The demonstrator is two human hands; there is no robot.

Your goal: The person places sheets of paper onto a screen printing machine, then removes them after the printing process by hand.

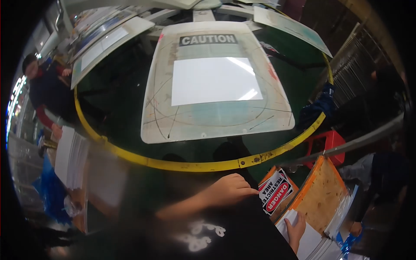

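My left hand [232,189] is stretched across in front of my body. Its fingers are curled, and one digit points right, close to the edge of a printed sign [277,193] reading "DANGER RESTRICTED AREA". No object shows in that hand. Lower right, my right hand [296,232] pinches the edge of a white sheet [284,225] at a stack of white sheets [310,242]. Ahead, a pale board [169,125] carries a blank white sheet [216,82]. A dark "CAUTION" band [208,39] is marked on the board above that sheet.
A yellow rail [186,166] curves below the board. More boards [294,30] stand at both sides of the machine. A person [47,82] is at left near a white stack [69,151]; another person's hand [356,229] is at right. A red crate [331,147] sits behind an orange-edged wooden panel [323,190].
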